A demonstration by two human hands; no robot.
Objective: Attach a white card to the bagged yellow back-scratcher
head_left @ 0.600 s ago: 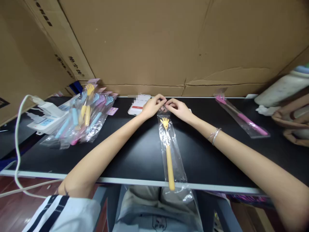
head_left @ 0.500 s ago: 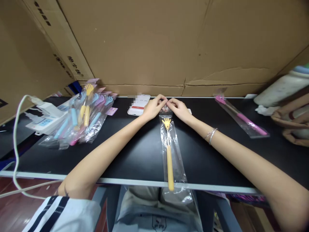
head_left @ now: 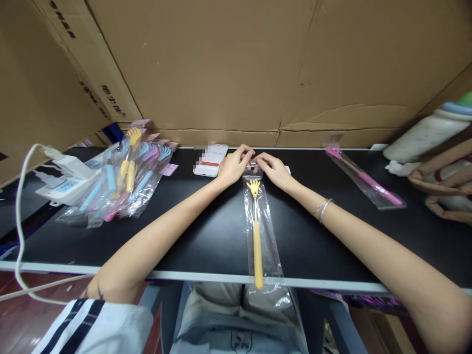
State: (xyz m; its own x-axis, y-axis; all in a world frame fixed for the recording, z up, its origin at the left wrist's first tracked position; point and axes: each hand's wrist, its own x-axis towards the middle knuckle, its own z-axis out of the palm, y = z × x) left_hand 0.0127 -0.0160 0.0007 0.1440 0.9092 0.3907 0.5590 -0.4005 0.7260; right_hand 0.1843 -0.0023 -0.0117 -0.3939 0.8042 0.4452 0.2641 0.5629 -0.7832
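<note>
Far end of clear bag (head_left: 262, 231) pinched by fingers of left hand (head_left: 233, 164) and right hand (head_left: 273, 169). Yellow back scratcher (head_left: 255, 231) enclosed in bag, laid lengthwise on counter (head_left: 206, 221), handle overhanging near counter edge. Phone (head_left: 211, 160) just left of left hand.

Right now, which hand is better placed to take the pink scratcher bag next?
Right hand: the pink scratcher bag lies on its side; the left hand would have to cross over.

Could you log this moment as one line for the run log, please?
left hand: pinching bag top | right hand: pinching bag top | bag: flat on table, holds yellow back scratcher
</note>
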